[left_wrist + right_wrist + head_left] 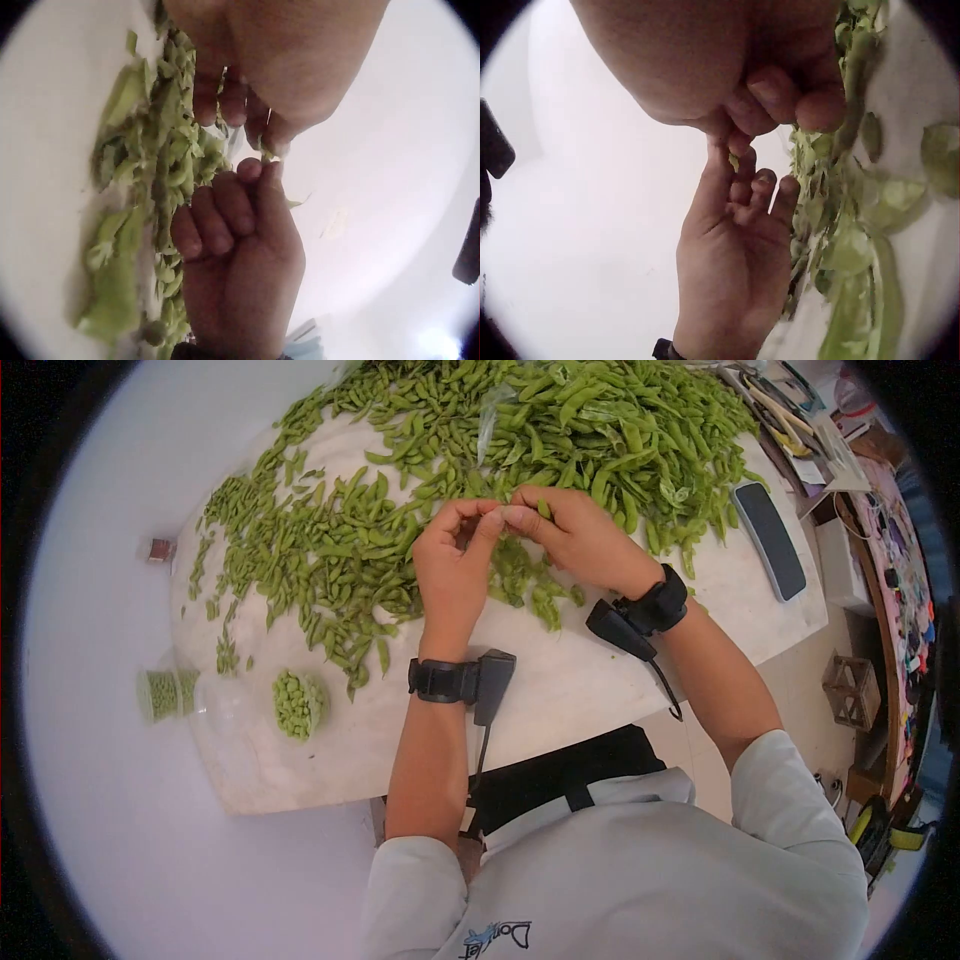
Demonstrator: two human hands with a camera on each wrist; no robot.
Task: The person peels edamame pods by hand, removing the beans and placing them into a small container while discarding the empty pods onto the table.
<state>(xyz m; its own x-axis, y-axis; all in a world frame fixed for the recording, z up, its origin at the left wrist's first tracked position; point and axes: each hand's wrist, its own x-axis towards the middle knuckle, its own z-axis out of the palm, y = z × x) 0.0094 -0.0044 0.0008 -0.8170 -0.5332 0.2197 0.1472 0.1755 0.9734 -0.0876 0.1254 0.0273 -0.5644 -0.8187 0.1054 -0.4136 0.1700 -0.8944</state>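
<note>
Both hands meet fingertip to fingertip over the soybean pods [340, 550]. The left hand [452, 570] pinches a small green pod [267, 154] between thumb and forefinger; its other fingers are curled. Thumb and forefinger of the right hand [592, 545] pinch at the same pod, whose green edge [734, 162] shows between the fingertips. Most of this pod is hidden by the fingers. Another green piece [544, 509] shows at the right hand's fingers. Opened pods [851, 315] lie beside the hands in the right wrist view.
A big pod heap [600, 420] covers the back of the white table [540, 690]. A clear container of shelled beans [298, 705] stands at the front left. A phone [769, 542] lies at the right, with tools [785, 420] beyond the heap. A wooden stand [851, 691] is on the floor.
</note>
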